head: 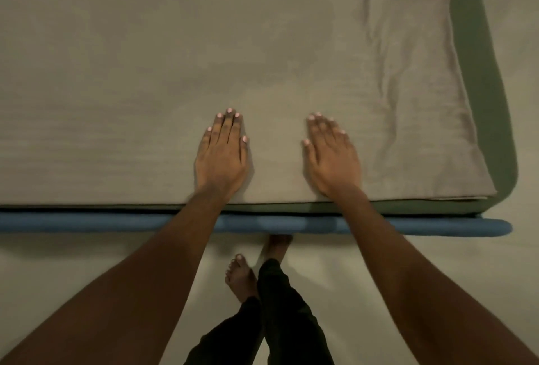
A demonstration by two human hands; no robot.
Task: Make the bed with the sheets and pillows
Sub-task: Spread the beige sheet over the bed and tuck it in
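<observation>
Centre frame, the person's left hand (222, 157) and right hand (331, 157) lie flat, fingers straight, grasping nothing, pressing the grey sheet (145, 72) covering the bed, likely smoothing creases.

The sheet (145, 72) lay flat and smooth left of the left hand (221, 157) and beyond both hands, a broad open surface for a palm to travel. Right of the right hand (331, 157) it rose in wrinkles (408, 87) before the green mattress border (478, 72). A blue rail (87, 223) ran along the near edge, standing out past the mattress, with open floor (73, 262) on its near side.
</observation>
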